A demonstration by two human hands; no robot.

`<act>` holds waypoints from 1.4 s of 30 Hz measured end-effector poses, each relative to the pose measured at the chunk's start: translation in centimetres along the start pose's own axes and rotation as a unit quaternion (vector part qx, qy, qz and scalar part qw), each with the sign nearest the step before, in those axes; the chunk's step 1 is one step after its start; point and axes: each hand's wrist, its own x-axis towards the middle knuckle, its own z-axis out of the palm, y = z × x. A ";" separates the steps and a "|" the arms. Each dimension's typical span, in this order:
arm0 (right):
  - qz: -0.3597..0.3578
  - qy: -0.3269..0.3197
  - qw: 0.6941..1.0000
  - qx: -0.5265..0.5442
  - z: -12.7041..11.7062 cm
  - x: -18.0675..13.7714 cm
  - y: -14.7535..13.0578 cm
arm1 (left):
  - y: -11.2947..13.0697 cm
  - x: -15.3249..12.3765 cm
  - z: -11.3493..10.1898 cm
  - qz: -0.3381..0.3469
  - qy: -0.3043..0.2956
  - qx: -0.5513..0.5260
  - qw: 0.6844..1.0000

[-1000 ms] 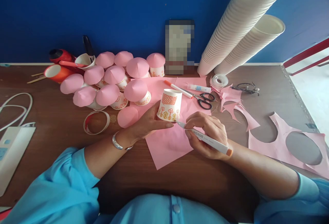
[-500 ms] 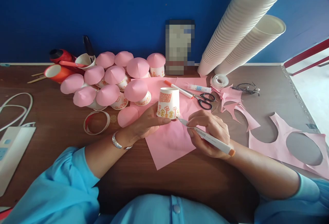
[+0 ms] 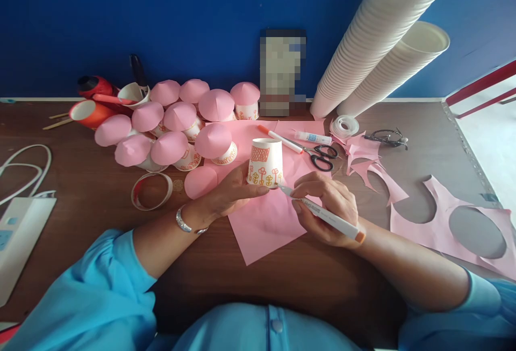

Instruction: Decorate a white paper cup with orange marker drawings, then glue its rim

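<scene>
My left hand (image 3: 234, 190) is closed around the lower left of a white paper cup (image 3: 274, 153), held upside down above the pink paper (image 3: 266, 233). Orange and yellow flowers run along the cup's lower band, with a filled orange patch above them. In my right hand (image 3: 328, 208) is a white marker (image 3: 338, 223) with an orange end, pinched like a pen. Its tip is at the lower right of the cup, by the flowers; whether it touches is too small to tell. Behind the cup lie a second marker (image 3: 280, 138) and black-handled scissors (image 3: 322, 158).
Several decorated cups with pink cone tops (image 3: 213, 141) stand at the back left. Tall stacks of paper cups (image 3: 374, 39) lean at the back right. A tape roll (image 3: 151, 192), glue stick (image 3: 312, 137), pink paper scraps (image 3: 439, 227) and a power strip (image 3: 26, 238) lie around.
The cup has shifted very slightly to the right and down in my left hand. My right hand and the marker have moved slightly left, the tip staying near the cup's lower right.
</scene>
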 end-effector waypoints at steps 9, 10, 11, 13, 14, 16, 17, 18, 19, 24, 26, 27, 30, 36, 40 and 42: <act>-0.001 0.002 1.000 -0.010 0.0 0.0 -0.1 | 0.6 -0.2 0.5 0.000 -0.005 0.001 1.000; -0.001 0.001 1.000 -0.008 0.0 0.0 -0.1 | 0.7 -0.2 0.5 -0.002 -0.003 0.002 1.000; -0.002 0.001 1.000 -0.004 0.0 0.1 -0.1 | 0.7 -0.2 0.6 -0.004 0.000 0.002 1.000; -0.002 -0.002 1.000 0.002 0.0 0.1 -0.1 | 0.6 -0.2 0.5 -0.007 0.007 0.003 1.000; -0.002 -0.003 1.000 0.004 0.0 0.1 -0.1 | 0.6 -0.1 0.5 -0.009 0.010 0.002 1.000; -0.004 -0.005 1.000 0.004 0.1 0.1 -0.1 | 0.5 -0.1 0.5 -0.011 0.011 -0.001 1.000; -0.005 -0.004 1.000 0.005 0.1 0.2 -0.1 | 0.5 -0.1 0.4 -0.012 0.010 -0.003 1.000; -0.006 -0.005 1.000 0.006 0.1 0.2 -0.1 | 0.5 -0.1 0.4 -0.012 0.009 -0.005 1.000; -0.007 -0.004 1.000 0.008 0.1 0.2 -0.1 | 0.5 -0.1 0.4 -0.012 0.006 -0.005 1.000; -0.005 -0.007 1.000 0.003 0.1 0.2 -0.1 | 0.7 -0.2 0.6 -0.003 0.005 -0.014 1.000; -0.006 -0.005 1.000 0.004 0.1 0.2 -0.1 | 0.6 -0.2 0.5 -0.003 0.008 -0.013 1.000; -0.007 -0.003 1.000 0.005 0.1 0.1 -0.1 | 0.4 -0.1 0.4 0.000 0.007 -0.010 1.000; -0.002 0.005 1.000 0.007 0.0 0.0 -0.1 | -0.1 0.0 -0.1 0.019 -0.003 0.001 1.000; 0.003 0.014 1.000 -0.004 -0.2 0.0 -0.2 | -0.4 0.1 -0.4 0.017 -0.013 0.022 1.000; 0.001 0.014 1.000 -0.002 -0.1 0.1 -0.1 | -0.2 0.1 -0.2 0.012 -0.014 0.022 1.000; 0.000 0.012 1.000 -0.001 -0.1 0.0 -0.1 | -0.2 0.1 -0.2 0.010 -0.016 0.014 1.000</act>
